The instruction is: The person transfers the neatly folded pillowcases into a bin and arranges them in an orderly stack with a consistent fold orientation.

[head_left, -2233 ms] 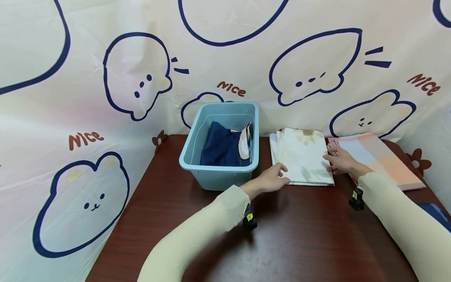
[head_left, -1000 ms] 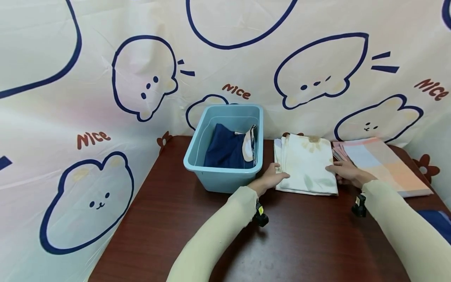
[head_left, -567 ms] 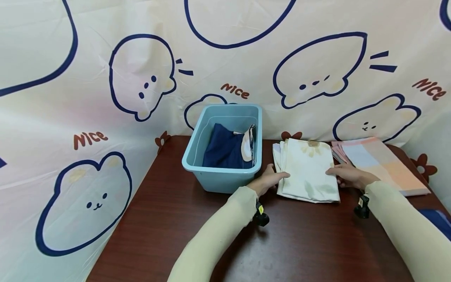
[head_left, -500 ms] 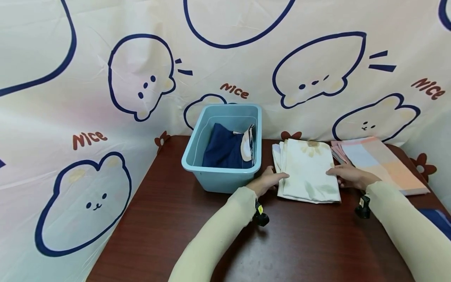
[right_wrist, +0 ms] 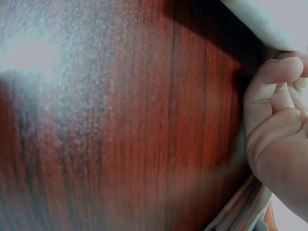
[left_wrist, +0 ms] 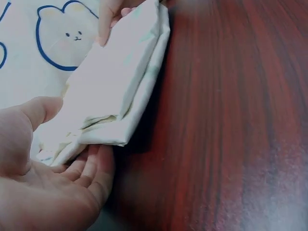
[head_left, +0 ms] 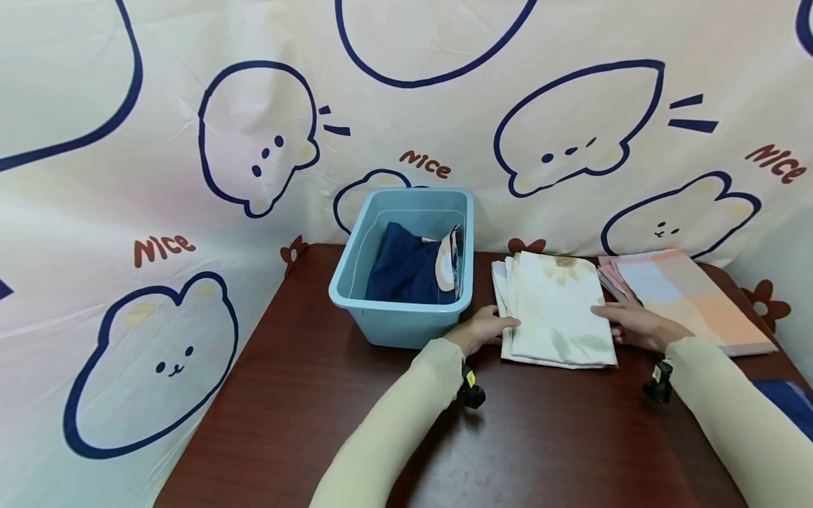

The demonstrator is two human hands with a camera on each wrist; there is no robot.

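Note:
A folded white cloth (head_left: 559, 310) with a pale flower and leaf print lies to the right of the blue bin. My left hand (head_left: 484, 329) holds its left edge; in the left wrist view the fingers (left_wrist: 98, 168) reach beneath the layers and the thumb is above. At the opposite edge my right hand (head_left: 638, 324) grips the cloth, thumb on top and other fingers underneath. The right wrist view shows only a corner of the white cloth (right_wrist: 269, 24) beside the curled fingers of my right hand (right_wrist: 279, 115).
The light-blue plastic bin (head_left: 406, 321) holds a folded navy cloth (head_left: 403, 271) and a patterned piece. A folded pastel checked cloth (head_left: 692, 296) lies right of the white one. Dark blue fabric (head_left: 787, 406) sits at the table's right edge. A printed curtain (head_left: 254, 141) hangs behind the table (head_left: 292, 395).
Both hands have come in from just off the white cloth to grip its sides. The cloth has shifted slightly toward me. Over the last half second, the hands have moved little.

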